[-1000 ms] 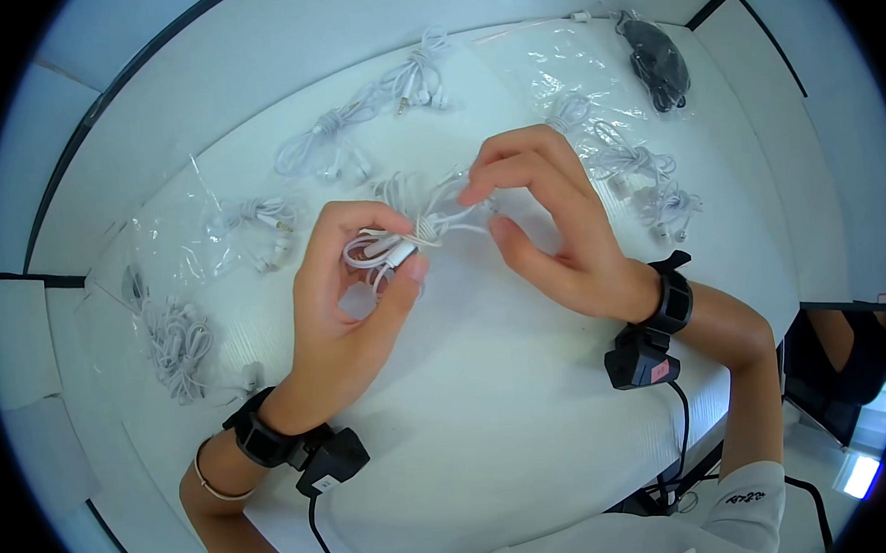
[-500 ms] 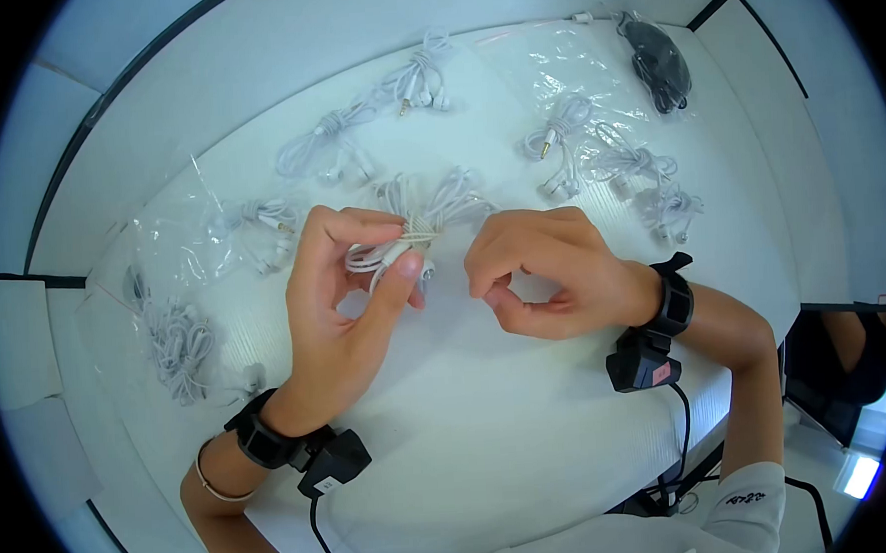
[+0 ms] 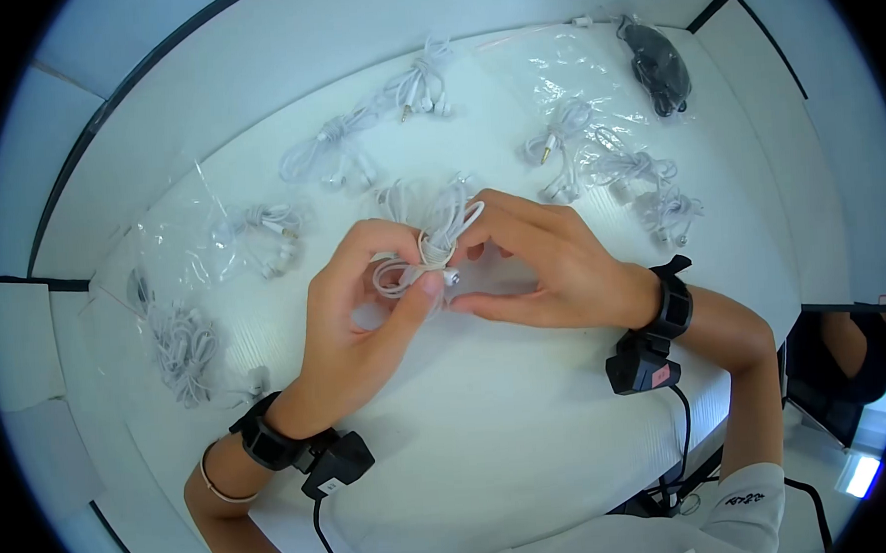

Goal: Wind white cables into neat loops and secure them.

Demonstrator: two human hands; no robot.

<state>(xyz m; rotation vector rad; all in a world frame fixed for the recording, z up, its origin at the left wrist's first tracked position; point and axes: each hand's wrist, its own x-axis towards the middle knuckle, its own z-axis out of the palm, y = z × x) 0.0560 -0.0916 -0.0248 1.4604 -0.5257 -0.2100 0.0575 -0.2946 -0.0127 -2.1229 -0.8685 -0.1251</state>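
Observation:
A looped bundle of white earphone cable (image 3: 439, 239) is held over the middle of the table, with cord wrapped round its centre. My left hand (image 3: 360, 311) pinches the bundle's left side between thumb and fingers. My right hand (image 3: 543, 266) is at the bundle's right side, its index finger by the loops and its thumb stretched toward the lower end; whether it grips the cable is partly hidden. Just behind lies another pale coil, partly covered by the bundle. Each wrist wears a black strap with a small black device.
Coiled white earphones lie at the back (image 3: 418, 93), at the back left (image 3: 331, 147), at the left (image 3: 184, 350) and at the right (image 3: 670, 210). Clear plastic bags (image 3: 186, 240) lie among them. A black bagged item (image 3: 657, 65) sits at the back right. A person is partly visible at the right edge.
My right hand has moved left to the bundle and its fingers have spread. My left hand has shifted slightly right and down with the bundle, which is now more upright.

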